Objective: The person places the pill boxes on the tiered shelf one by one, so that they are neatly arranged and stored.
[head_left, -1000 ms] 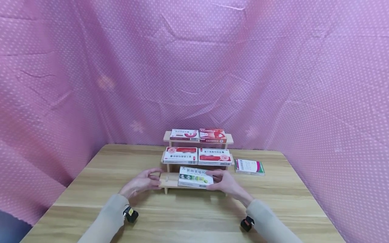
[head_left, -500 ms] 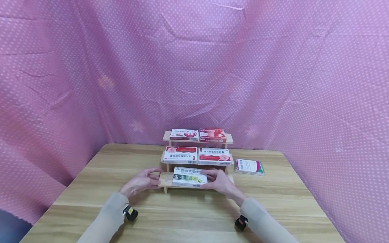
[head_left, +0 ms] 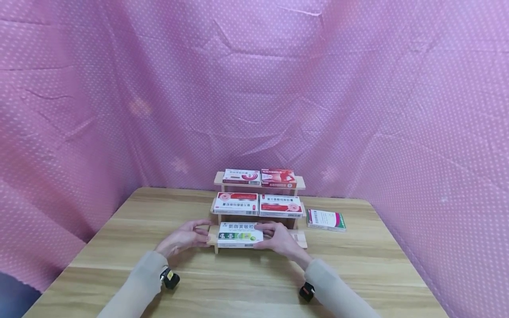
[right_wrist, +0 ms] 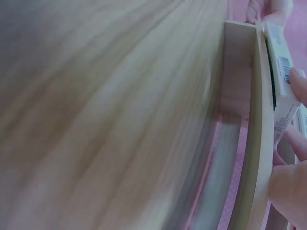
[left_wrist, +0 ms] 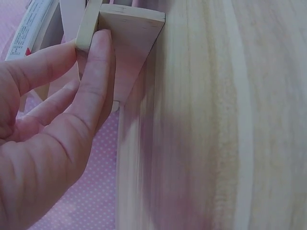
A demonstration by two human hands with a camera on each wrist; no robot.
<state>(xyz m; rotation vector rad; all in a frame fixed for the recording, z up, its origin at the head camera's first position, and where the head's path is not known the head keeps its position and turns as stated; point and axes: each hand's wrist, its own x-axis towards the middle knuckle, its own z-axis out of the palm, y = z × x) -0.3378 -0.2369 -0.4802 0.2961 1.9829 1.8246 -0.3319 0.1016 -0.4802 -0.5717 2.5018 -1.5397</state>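
A three-tier wooden rack point(head_left: 299, 182) stands at the middle of the table. On its lowest step lies a white and green medicine box point(head_left: 240, 234), and my right hand point(head_left: 278, 238) holds that box by its right end. In the right wrist view the box point(right_wrist: 280, 72) sits on the step's edge with my fingertips point(right_wrist: 297, 81) on it. My left hand point(head_left: 184, 238) grips the left end of the lowest step point(left_wrist: 125, 43), thumb on its end face. Red and white boxes point(head_left: 258, 204) fill the middle and top steps.
Another white box with green and magenta print point(head_left: 326, 219) lies flat on the table right of the rack. The wooden table point(head_left: 246, 282) is walled in by pink dotted cloth point(head_left: 254, 88) at the back and both sides. The right part of the lowest step point(head_left: 298, 239) is bare.
My right hand has slid the white and green box leftward along the lowest step, towards my left hand. The left hand has kept its place on the step's end.
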